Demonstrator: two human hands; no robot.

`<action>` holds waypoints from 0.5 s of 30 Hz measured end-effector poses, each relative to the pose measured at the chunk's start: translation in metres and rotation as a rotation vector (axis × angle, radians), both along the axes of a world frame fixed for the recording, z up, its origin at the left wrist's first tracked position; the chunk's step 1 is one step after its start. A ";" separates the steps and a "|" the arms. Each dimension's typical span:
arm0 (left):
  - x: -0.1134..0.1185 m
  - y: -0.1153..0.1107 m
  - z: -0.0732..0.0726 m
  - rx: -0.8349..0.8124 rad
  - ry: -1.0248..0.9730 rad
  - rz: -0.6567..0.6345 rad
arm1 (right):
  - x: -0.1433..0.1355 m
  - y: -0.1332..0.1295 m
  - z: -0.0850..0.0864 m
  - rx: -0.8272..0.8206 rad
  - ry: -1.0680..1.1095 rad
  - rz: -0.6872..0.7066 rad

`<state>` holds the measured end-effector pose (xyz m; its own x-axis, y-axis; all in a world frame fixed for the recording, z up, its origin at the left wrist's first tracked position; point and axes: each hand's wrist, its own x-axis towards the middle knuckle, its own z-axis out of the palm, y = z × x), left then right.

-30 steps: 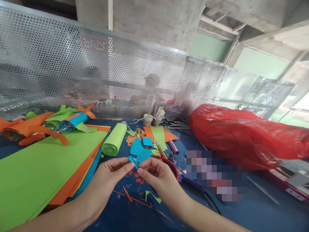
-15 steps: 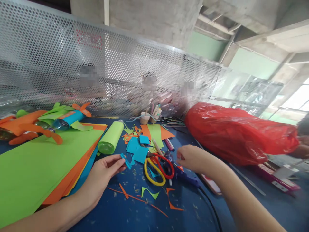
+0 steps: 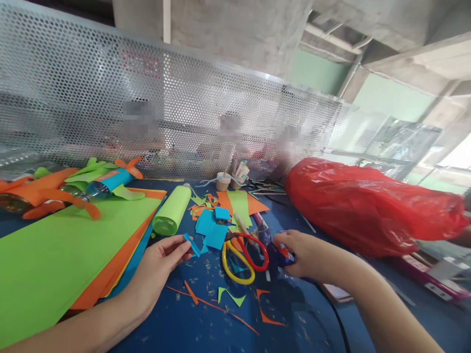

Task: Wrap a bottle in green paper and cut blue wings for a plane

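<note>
Between the thumb and fingers of my left hand (image 3: 164, 262) is a small folded strip of blue paper (image 3: 192, 245). My right hand (image 3: 312, 252) is closed around a blue glue gun (image 3: 285, 259) with an orange-red trigger; its body is partly hidden by the fingers. Scissors (image 3: 243, 281) with yellow and red handles lie between the hands. Several blue paper pieces (image 3: 215, 236) lie just beyond the left fingertips. A clear bottle wrapped in light green paper (image 3: 172, 208) lies on its side beyond my left hand.
Stacked coloured sheets (image 3: 91, 240) cover the left, with paper-wrapped bottles (image 3: 110, 181) behind. A large red plastic bag (image 3: 353, 206) lies at right. Cups (image 3: 222, 182) stand by the perforated metal screen (image 3: 198, 98), people behind it. A black cord (image 3: 340, 318) and phone (image 3: 337, 293) lie near my right arm.
My right hand has lowered onto the glue gun and closed around it, shifting it slightly. My left hand still holds the blue strip in about the same place.
</note>
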<state>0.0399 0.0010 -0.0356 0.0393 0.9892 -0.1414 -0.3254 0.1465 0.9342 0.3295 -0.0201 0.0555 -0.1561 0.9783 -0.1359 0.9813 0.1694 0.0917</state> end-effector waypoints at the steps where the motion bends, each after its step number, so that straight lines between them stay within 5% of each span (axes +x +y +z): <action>1: 0.000 0.000 0.000 0.003 0.002 0.003 | 0.002 -0.001 0.004 0.026 0.012 -0.004; 6: 0.000 -0.002 0.000 0.016 0.017 -0.004 | 0.007 0.003 0.018 0.237 0.166 -0.008; 10: -0.001 -0.002 0.000 0.018 0.030 -0.021 | -0.009 0.007 0.018 0.392 0.514 -0.044; 15: -0.001 0.000 -0.002 0.016 0.045 -0.025 | -0.046 -0.001 0.003 0.080 1.008 0.024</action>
